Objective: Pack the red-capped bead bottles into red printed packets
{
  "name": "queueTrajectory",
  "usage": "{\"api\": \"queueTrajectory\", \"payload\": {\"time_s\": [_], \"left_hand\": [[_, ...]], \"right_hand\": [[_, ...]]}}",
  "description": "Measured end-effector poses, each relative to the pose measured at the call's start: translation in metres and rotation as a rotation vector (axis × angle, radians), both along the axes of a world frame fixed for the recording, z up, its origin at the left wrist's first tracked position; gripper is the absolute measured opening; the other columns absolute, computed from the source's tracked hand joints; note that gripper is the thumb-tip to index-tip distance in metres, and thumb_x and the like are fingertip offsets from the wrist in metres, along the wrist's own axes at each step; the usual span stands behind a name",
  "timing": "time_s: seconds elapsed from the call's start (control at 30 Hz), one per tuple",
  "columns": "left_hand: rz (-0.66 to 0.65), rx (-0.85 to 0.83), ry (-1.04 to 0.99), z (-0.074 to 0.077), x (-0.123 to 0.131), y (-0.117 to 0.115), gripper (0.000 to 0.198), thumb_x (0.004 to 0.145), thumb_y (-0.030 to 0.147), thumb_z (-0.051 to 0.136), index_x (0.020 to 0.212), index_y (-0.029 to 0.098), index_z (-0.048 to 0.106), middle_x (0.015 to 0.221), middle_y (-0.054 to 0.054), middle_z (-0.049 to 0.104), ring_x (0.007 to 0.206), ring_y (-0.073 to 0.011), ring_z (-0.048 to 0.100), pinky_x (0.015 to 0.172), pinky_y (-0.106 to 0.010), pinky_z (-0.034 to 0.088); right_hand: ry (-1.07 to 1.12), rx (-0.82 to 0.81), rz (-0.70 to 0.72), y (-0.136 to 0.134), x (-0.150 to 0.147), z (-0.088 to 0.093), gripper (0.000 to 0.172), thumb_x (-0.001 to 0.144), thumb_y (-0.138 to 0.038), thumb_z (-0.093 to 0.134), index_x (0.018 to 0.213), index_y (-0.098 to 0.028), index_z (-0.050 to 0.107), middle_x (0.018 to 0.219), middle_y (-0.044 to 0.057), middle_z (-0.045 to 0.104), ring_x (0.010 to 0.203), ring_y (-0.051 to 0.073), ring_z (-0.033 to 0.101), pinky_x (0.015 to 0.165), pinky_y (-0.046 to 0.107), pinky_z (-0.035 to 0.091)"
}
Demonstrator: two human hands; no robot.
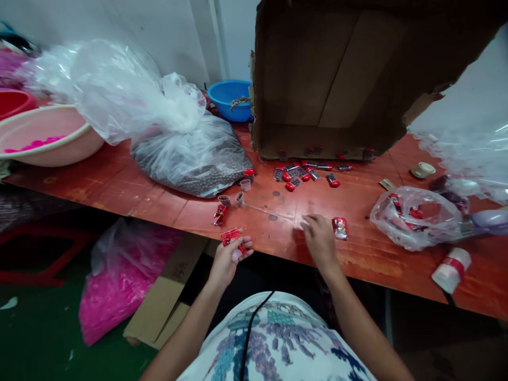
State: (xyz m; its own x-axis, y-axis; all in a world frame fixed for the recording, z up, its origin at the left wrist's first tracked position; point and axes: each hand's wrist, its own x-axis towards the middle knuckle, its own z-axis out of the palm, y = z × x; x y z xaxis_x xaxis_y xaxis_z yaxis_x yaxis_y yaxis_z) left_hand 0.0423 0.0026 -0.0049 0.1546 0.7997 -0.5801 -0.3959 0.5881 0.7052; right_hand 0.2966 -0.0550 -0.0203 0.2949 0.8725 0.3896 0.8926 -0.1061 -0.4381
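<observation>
My left hand (232,255) is closed on a red printed packet (232,237) at the table's front edge, with something small and clear beside it. Over the table, my right hand (318,235) is slightly blurred; its fingers are bent and what they hold, if anything, cannot be made out. Just right of it lies a red and silver packet (340,228). Another red packet (219,214) rests near small clear cups (239,199). Several small clear containers with red caps (304,173) lie before the cardboard box.
A big open cardboard box (333,74) stands at the back. Left of it are a blue basin (230,98) and a tied clear bag of dark beads (194,153). A plastic bag of red packets (416,217) and a white roll (451,270) lie right.
</observation>
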Motion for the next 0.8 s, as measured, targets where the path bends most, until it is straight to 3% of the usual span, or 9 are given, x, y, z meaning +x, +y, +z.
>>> {"api": "queueTrajectory", "payload": {"time_s": [0.07,0.2,0.3,0.43,0.57,0.67,0.8], "left_hand": [[0.017,0.004,0.009,0.002,-0.006,0.000,0.031,0.074,0.012,0.063,0.105,0.012,0.060,0.081,-0.009,0.072,0.069,-0.0186,0.068,0.062,-0.033,0.058],[0.020,0.017,0.021,0.001,-0.022,-0.003,0.033,0.074,0.013,0.064,0.107,0.012,0.060,0.084,-0.010,0.072,0.072,-0.0195,0.069,0.064,-0.034,0.058],[0.038,0.002,0.043,-0.007,-0.039,-0.008,0.032,0.073,0.013,0.065,0.105,0.012,0.061,0.086,-0.011,0.072,0.073,-0.0198,0.069,0.065,-0.034,0.058],[0.075,0.046,0.089,-0.018,-0.048,-0.011,0.032,0.070,0.018,0.069,0.101,0.012,0.062,0.088,-0.010,0.071,0.072,-0.0197,0.068,0.065,-0.033,0.057],[0.082,0.354,0.219,-0.019,-0.024,0.004,0.039,0.068,0.029,0.072,0.104,0.016,0.063,0.100,-0.008,0.069,0.068,-0.0159,0.065,0.060,-0.028,0.053],[0.066,0.591,0.404,-0.012,0.003,0.031,0.044,0.066,0.027,0.073,0.108,0.020,0.062,0.091,-0.004,0.068,0.073,-0.0151,0.063,0.069,-0.026,0.050],[0.051,0.681,0.563,-0.009,0.025,0.066,0.047,0.052,0.018,0.080,0.094,0.020,0.060,0.083,-0.002,0.065,0.081,-0.0193,0.062,0.077,-0.029,0.046]], "right_hand": [[-0.013,-0.054,0.117,0.028,-0.028,-0.006,0.026,0.091,-0.027,0.047,0.108,-0.018,0.063,0.107,0.011,0.059,0.096,0.023,0.051,0.084,0.035,0.042],[-0.142,-0.182,0.095,0.066,-0.059,-0.021,0.018,0.090,-0.026,0.051,0.089,-0.015,0.065,0.090,0.011,0.060,0.086,0.023,0.051,0.077,0.033,0.041],[-0.225,-0.219,0.134,0.062,-0.062,-0.025,0.019,0.091,-0.020,0.047,0.083,-0.015,0.063,0.083,0.010,0.060,0.081,0.023,0.050,0.075,0.033,0.039],[-0.263,-0.240,0.162,0.032,-0.061,-0.025,0.018,0.091,-0.016,0.046,0.082,-0.013,0.061,0.082,0.011,0.060,0.079,0.023,0.049,0.073,0.033,0.039],[-0.236,-0.246,0.154,0.014,-0.064,-0.025,0.017,0.092,-0.017,0.044,0.083,-0.015,0.058,0.084,0.010,0.060,0.080,0.023,0.049,0.074,0.033,0.039],[-0.209,-0.243,0.184,0.014,-0.069,-0.024,0.017,0.092,-0.018,0.043,0.083,-0.016,0.058,0.086,0.010,0.060,0.082,0.024,0.049,0.074,0.034,0.040],[-0.195,-0.238,0.220,0.017,-0.076,-0.019,0.017,0.092,-0.018,0.044,0.084,-0.016,0.058,0.086,0.011,0.059,0.082,0.024,0.049,0.074,0.035,0.041]]}}
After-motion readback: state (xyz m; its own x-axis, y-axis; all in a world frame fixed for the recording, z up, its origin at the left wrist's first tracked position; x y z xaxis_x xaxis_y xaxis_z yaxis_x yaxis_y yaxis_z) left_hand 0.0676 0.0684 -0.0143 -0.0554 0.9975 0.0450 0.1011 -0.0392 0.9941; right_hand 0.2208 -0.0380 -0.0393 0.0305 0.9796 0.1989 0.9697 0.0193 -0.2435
